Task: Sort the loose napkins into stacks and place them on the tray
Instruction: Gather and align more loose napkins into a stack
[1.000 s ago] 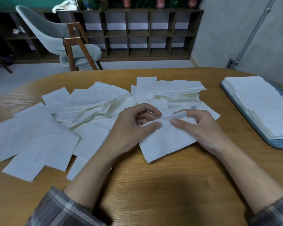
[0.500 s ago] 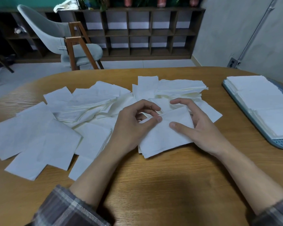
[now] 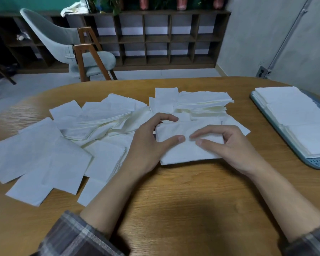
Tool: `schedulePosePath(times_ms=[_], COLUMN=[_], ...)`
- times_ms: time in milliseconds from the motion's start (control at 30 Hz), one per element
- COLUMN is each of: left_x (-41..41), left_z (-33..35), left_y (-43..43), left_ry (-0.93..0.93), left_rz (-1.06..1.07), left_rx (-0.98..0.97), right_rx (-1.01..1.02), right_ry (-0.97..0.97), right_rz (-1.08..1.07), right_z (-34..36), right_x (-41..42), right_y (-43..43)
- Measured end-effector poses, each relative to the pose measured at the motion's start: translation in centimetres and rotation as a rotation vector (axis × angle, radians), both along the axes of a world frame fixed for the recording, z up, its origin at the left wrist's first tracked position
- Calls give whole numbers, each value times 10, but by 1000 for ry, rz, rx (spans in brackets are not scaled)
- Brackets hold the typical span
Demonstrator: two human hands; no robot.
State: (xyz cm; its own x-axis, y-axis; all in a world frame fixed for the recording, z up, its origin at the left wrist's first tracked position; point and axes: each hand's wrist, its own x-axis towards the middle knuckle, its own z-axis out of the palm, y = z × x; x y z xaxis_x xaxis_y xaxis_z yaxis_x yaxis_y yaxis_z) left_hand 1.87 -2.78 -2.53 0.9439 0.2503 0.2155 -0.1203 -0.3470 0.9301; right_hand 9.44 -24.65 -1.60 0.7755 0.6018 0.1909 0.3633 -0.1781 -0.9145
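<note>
We log a small napkin stack lying near the middle of the tabletop, between both hands. The left hand curls round the stack's left edge, index finger arched over the far side and thumb pressed on top; its grip is half closed on the paper. The right hand sits on the stack's right part, thumb and forefinger laid on the top sheet and the other fingers curled; its grip is likewise closed on the stack. The two thumb tips nearly meet.

Around it we note loose napkins overlapping across the tabletop left of the left hand; an untidy taller pile lies just behind the stack. A blue-grey tray sits at the tabletop's right edge, well apart from the hands, and carries squared napkin stacks. Beyond the tabletop stand a grey chair with wooden legs and a dark cubby shelf along the wall. We see plaid sleeves on both forearms.
</note>
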Motion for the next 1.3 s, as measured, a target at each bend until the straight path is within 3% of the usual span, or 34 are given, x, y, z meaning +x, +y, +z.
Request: schedulePosePath(times_ms=[200,433,833,1133,1300], left_x=[10,22,41,10,5], left_z=[-25,-31,-18,9,24], left_y=[-1,-3,-2,20,27], left_ry=[-151,-142,-285,-92,31], left_rz=[28,77,146,265,81], left_rx=[450,581,447,169,49], right_rx=[-4,-52,-55,-60,-56], right_ry=[-120,-209,-197,-189,-184], right_rz=[-349,-541,-499,-481,-498], right_z=[-5,-8,-6,-8,-8], right_x=[12,18,15,12,11], right_y=[-6,-12,-13,-9,-7])
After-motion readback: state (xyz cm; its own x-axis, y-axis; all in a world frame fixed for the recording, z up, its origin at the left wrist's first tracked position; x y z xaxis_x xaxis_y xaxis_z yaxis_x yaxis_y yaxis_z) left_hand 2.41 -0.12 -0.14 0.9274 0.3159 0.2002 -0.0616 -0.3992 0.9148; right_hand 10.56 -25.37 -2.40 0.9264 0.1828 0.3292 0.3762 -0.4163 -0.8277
